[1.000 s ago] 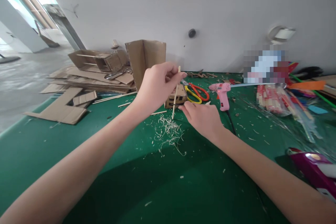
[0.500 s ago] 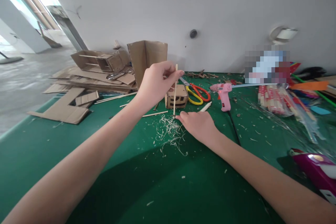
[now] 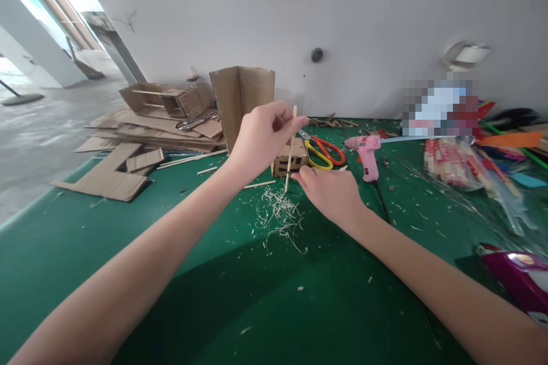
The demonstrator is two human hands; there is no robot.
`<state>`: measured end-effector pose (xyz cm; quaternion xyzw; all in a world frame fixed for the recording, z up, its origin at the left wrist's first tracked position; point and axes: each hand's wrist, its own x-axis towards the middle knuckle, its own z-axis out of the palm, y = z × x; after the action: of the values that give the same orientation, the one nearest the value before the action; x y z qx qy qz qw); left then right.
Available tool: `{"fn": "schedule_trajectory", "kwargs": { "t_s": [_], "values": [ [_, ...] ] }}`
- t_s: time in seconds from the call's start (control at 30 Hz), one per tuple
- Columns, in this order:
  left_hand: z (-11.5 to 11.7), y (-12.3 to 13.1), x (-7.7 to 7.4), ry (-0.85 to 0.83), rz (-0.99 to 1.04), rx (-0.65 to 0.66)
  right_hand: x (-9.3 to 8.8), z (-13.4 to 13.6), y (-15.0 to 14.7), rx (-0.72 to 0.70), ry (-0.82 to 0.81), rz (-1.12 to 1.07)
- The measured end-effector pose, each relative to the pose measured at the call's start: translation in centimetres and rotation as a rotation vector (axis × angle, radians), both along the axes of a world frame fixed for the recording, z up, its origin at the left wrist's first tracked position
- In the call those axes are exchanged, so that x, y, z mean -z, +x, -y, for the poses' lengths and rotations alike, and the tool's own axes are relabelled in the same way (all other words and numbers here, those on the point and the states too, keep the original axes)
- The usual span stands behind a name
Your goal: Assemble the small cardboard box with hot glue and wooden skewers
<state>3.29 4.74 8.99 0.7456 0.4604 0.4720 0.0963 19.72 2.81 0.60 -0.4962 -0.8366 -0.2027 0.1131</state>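
Note:
My left hand (image 3: 268, 134) pinches a thin wooden stick (image 3: 290, 158) near its top. The stick stands almost upright, tilted slightly, with its lower end just over a pile of curly wood shavings (image 3: 280, 211). Close to that lower end is my right hand (image 3: 331, 191), fingers closed, thumb and forefinger at the stick. A small dark edge shows at those fingertips against the wood; what it belongs to is hidden in the hand. Behind the stick sits a small cardboard box (image 3: 297, 158) with dark cut-outs, and beside it lie scissors (image 3: 321, 159) with red and yellow handles.
A pink glue gun (image 3: 368, 159) stands right of the scissors, its cord running toward me. Cardboard sheets (image 3: 111, 174) and a folded cardboard panel (image 3: 256, 88) are on the left. Packaged sticks (image 3: 447, 162) and a purple tool (image 3: 514, 276) lie at right on the green table (image 3: 205, 308).
My right hand has moved up along the stick, away from the shavings. The stick's top has tilted slightly right with my left hand. The view has shifted slightly.

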Motion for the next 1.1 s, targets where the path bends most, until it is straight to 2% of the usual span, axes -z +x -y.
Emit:
{"fn": "schedule_trajectory", "kwargs": {
  "t_s": [0.2,0.43,0.63,0.87,1.1],
  "values": [
    [0.0,-0.1,0.0,-0.032,0.018,0.007,0.6,-0.1,0.0,-0.046,-0.113,0.086],
    [-0.3,0.0,0.2,-0.026,0.024,0.033,-0.8,-0.6,0.5,0.015,0.049,-0.033],
    [-0.4,-0.2,0.0,-0.045,0.038,0.02,0.3,-0.3,0.5,-0.024,-0.114,0.058],
    [-0.2,-0.1,0.0,-0.023,0.003,0.028,-1.5,-0.8,0.6,0.039,0.043,-0.021],
    [-0.5,-0.4,-0.1,-0.04,0.017,0.023,0.6,-0.5,0.6,-0.042,-0.099,0.055]
  ]
}}
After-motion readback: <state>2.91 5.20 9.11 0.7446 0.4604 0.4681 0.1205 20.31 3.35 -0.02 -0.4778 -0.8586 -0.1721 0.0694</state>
